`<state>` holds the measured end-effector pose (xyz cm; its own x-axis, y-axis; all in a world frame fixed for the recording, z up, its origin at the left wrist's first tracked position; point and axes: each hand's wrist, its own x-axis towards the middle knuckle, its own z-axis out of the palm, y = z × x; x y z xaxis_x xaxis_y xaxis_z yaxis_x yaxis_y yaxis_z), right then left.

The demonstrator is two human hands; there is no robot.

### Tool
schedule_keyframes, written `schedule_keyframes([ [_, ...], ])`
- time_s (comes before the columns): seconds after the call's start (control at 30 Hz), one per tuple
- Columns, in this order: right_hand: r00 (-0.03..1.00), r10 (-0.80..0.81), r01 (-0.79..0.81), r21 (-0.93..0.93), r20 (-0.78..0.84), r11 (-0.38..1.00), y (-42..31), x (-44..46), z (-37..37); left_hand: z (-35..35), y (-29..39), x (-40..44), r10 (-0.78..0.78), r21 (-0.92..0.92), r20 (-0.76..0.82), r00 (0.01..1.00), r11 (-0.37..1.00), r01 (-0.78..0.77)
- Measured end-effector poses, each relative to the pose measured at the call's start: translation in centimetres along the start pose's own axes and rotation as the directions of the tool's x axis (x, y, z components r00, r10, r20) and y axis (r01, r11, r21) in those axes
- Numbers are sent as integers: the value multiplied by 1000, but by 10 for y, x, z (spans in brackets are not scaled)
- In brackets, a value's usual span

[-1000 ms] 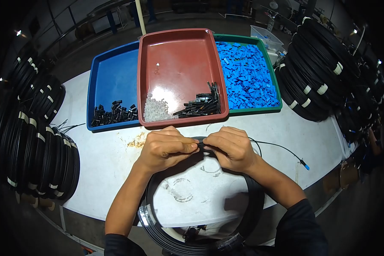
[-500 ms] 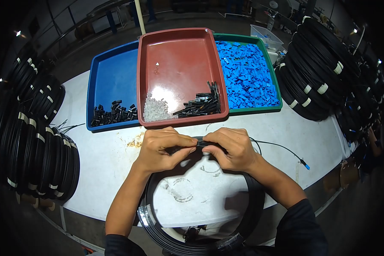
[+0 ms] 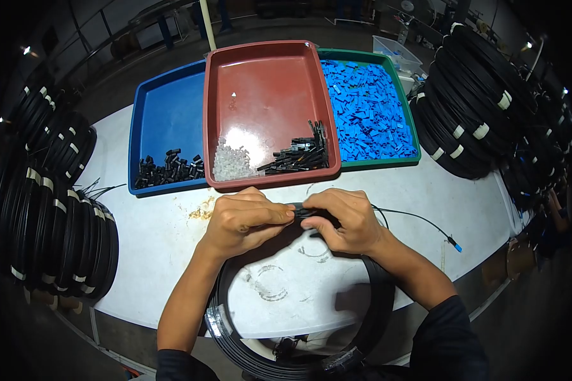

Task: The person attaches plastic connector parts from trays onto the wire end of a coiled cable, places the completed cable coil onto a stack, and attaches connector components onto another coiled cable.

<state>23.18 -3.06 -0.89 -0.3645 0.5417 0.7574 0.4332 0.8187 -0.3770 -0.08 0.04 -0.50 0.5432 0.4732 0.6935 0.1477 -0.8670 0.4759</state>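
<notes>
A coil of black cable (image 3: pixel 378 305) stands upright in front of me, its top resting over the white table. My left hand (image 3: pixel 251 219) pinches the top of the coil, thumb and fingers pressed together. Just to its right, my right hand (image 3: pixel 343 219) curls over the same stretch of cable, thumb below and fingers above. Between the fingertips a short piece of the coil shows; finer detail there is too small to make out. From the right hand a loose cable end runs right to a blue-tipped connector (image 3: pixel 456 247). Clear tape wraps the coil's lower left and bottom.
Behind the hands stand a blue tray (image 3: pixel 171 114) with black parts, a red tray (image 3: pixel 270 89) with whitish and black pieces, and a green tray (image 3: pixel 415 143) full of blue clips. Stacked black coils (image 3: pixel 63 235) line the left, more coils (image 3: pixel 476 108) the right.
The left thumb dropped away from its fingers, then closed up against them again. The right thumb has moved down, opening a gap below its fingers. The coil stays in place.
</notes>
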Motion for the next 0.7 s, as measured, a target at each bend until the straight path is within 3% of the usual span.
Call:
schedule_keyframes([
  [0.1,991,-112,111,-13,-68,994,6,-3,3,2,-2,-1,36,16,18,999,999,-36],
  [0.27,998,30,-27,-52,63,998,-2,-1,-4,1,1,1,77,74,36,996,994,-79],
  [0.37,994,27,-17,-92,107,996,-2,-1,-5,2,0,1,94,71,33,995,993,-96],
  [0.6,996,59,-58,-8,66,998,-4,1,-3,1,0,0,65,43,-3,998,997,-65],
  [0.7,997,-78,77,-48,-8,996,1,0,-1,2,0,0,47,26,-1,999,999,-47],
])
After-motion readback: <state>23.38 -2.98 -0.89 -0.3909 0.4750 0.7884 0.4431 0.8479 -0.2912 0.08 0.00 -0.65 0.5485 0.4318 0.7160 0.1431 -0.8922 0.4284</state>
